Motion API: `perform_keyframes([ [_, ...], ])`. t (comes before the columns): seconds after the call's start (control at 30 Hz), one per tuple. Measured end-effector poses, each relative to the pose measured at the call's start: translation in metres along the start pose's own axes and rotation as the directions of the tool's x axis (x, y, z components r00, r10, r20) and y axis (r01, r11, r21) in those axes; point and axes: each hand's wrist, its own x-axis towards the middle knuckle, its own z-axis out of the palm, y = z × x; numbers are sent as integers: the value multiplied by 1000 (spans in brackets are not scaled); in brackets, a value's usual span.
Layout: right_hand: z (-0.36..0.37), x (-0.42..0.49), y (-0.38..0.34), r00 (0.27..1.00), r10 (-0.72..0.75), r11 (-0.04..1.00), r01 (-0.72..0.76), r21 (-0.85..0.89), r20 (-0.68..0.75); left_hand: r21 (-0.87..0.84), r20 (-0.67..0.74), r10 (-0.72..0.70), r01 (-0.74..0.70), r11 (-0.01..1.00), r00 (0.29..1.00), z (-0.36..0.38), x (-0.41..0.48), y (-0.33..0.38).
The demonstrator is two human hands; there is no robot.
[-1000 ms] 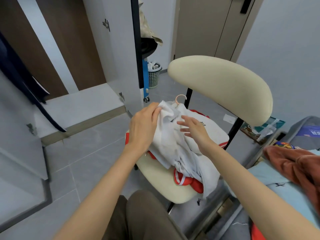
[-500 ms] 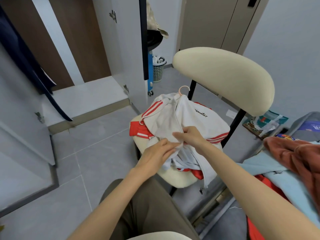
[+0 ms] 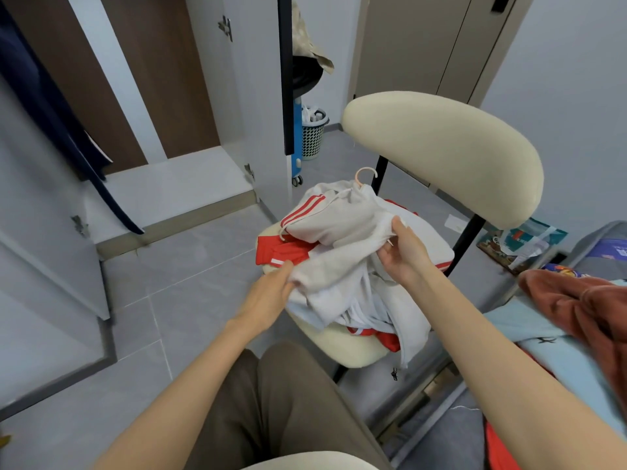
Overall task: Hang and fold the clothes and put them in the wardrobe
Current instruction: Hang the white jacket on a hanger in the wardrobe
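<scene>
Jacket (image 3: 342, 225), white with red stripes: heaped on chair (image 3: 441, 144), hanger (image 3: 364, 174) at its collar. I see my left hand (image 3: 268, 296) and right hand (image 3: 403, 252) pinching it. Unhung; wardrobe (image 3: 163, 184) left of chair awaits.

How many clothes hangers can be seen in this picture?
1: a pale pink hanger, only its hook showing, at the far end of the white garment on the chair. Others may be hidden under clothes.
</scene>
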Motion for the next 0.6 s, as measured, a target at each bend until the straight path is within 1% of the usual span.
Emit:
perform_keyframes([
  [0.07, -2, 3, -1, 999, 11, 1000, -11, -13, 38, -54, -218, -12, 0, 999, 976, -19, 3, 8],
  [0.1, -3, 4, -2, 995, 15, 998, -8, -66, 94, -81, -328, -19, -8, 997, 945, -30, 4, 14],
  [0.13, -3, 3, 0, 985, 26, 988, 1, -152, 172, -111, -427, -31, -19, 994, 904, -42, 6, 21],
  [0.17, -3, 2, 2, 968, 47, 962, 22, -274, 245, -136, -504, -39, -35, 990, 863, -53, 9, 29],
  [0.2, -4, 1, 5, 953, 81, 910, 49, -413, 292, -152, -558, -43, -51, 987, 829, -62, 12, 37],
  [0.23, -5, 0, 10, 947, 107, 840, 77, -538, 303, -164, -586, -47, -62, 985, 809, -67, 15, 45],
  [0.27, -7, -1, 15, 954, 104, 769, 103, -631, 283, -175, -578, -50, -64, 982, 815, -69, 18, 50],
  [0.3, -9, -2, 20, 966, 73, 706, 126, -697, 249, -182, -533, -53, -54, 982, 845, -68, 20, 54],
  [0.33, -14, -4, 24, 974, 23, 639, 159, -753, 224, -184, -458, -56, -33, 982, 887, -62, 21, 56],
  [0.4, -27, -8, 30, 968, -58, 449, 243, -860, 244, -181, -280, -52, 1, 984, 959, -42, 17, 57],
  [0.47, -45, -12, 32, 954, -34, 225, 299, -927, 299, -195, -119, -17, -7, 981, 993, -20, 8, 56],
  [0.5, -57, -14, 31, 958, 7, 95, 286, -954, 288, -218, -42, -4, -5, 976, 999, -9, 2, 56],
  [0.57, -83, -17, 33, 977, 85, -196, 208, -958, 195, -271, 84, 27, -3, 963, 996, 12, -7, 59],
  [0.6, -96, -19, 35, 985, 111, -310, 163, -936, 135, -295, 128, 48, -8, 955, 991, 22, -10, 61],
])
